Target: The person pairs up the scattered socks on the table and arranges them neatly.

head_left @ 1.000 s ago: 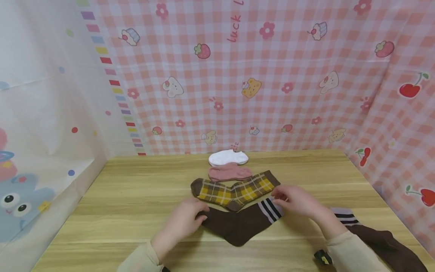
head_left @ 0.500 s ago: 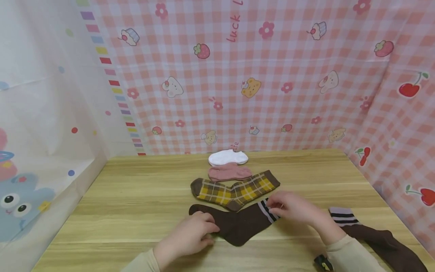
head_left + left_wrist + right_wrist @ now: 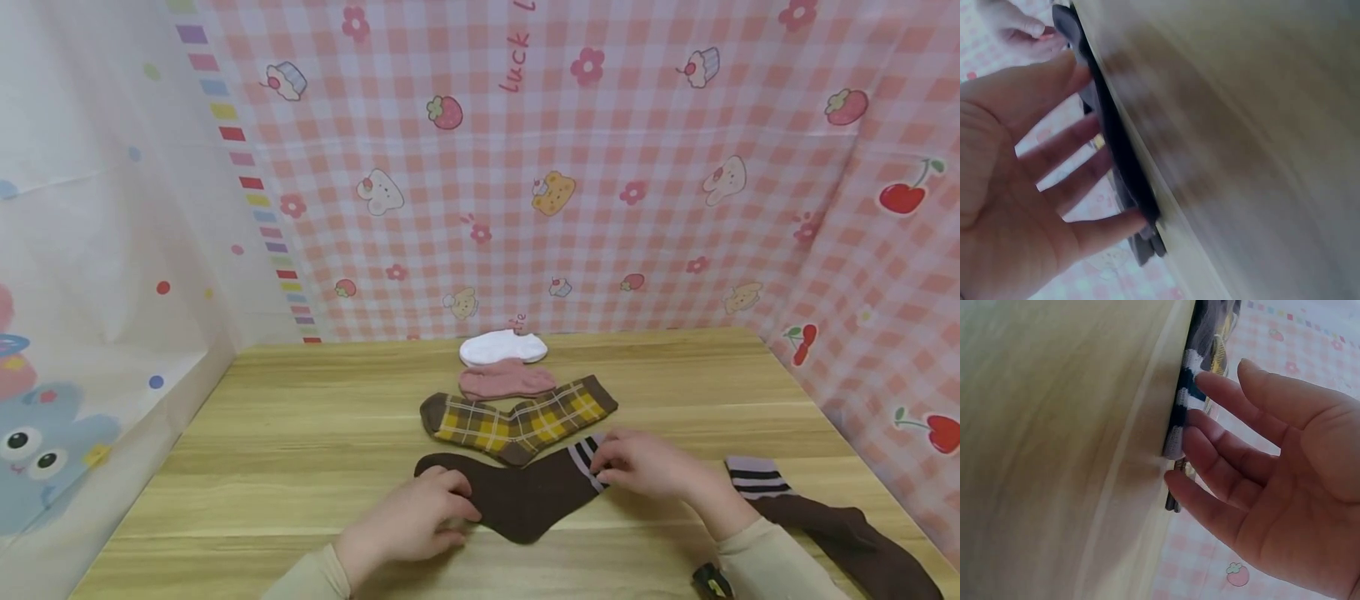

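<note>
A dark brown sock (image 3: pixel 525 500) with a striped cuff lies flat on the wooden table, its heel toward me. My left hand (image 3: pixel 412 517) rests at its toe end; in the left wrist view the fingers (image 3: pixel 1107 231) are spread, with their tips on the dark fabric (image 3: pixel 1119 147). At the other end, my right hand (image 3: pixel 648 468) touches the black and pale lilac cuff (image 3: pixel 1179 415). Loosely bent fingers reach the knit in the right wrist view, and the thumb (image 3: pixel 1260 381) stands apart. Just beyond lies a yellow and brown plaid sock (image 3: pixel 517 423).
Behind the plaid sock lie a pink sock (image 3: pixel 506 381) and a white low-cut sock (image 3: pixel 498 347), in a column. A second brown striped sock (image 3: pixel 847 533) stretches along the table's right side. Printed cloth (image 3: pixel 480 150) hangs at the back and sides.
My left hand has slid from the toe tip toward me and along the foot, uncovering the toe. The right hand has moved slightly closer over the cuff. The other socks stay put.
</note>
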{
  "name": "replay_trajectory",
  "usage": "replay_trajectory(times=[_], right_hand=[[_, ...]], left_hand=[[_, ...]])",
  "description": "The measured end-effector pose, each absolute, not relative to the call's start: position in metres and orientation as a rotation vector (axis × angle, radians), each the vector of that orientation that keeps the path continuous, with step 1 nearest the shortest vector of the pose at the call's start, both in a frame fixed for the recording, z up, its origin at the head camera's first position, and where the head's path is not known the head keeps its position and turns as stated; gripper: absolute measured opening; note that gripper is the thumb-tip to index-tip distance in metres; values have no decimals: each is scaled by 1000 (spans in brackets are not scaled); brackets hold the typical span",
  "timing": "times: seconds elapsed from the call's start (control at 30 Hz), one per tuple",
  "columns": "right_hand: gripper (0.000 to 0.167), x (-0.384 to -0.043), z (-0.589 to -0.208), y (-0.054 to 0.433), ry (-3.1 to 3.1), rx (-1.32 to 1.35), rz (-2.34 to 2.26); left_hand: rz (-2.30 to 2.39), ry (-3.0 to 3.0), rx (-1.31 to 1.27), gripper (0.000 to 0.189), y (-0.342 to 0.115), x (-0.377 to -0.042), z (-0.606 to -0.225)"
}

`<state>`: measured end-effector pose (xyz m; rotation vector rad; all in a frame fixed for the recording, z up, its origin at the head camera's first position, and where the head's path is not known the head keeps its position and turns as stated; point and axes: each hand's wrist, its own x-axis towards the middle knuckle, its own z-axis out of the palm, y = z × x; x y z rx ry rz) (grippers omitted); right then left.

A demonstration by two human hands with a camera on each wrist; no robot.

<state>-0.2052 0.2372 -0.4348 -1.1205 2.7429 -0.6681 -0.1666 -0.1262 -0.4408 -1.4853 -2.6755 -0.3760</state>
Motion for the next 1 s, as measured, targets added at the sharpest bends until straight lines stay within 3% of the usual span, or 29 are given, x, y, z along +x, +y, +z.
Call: replay_trajectory(times=[0.33,1.0], right_hand=[[4,-205,-434,239,2716,-1053,-703],[13,-196,-418,259,2773,-1061,-763]], left_hand=[[-507,-2634,-1563,22,-136,-177,-445],[-478,-2614,-1364,22,-120,-179,-435]])
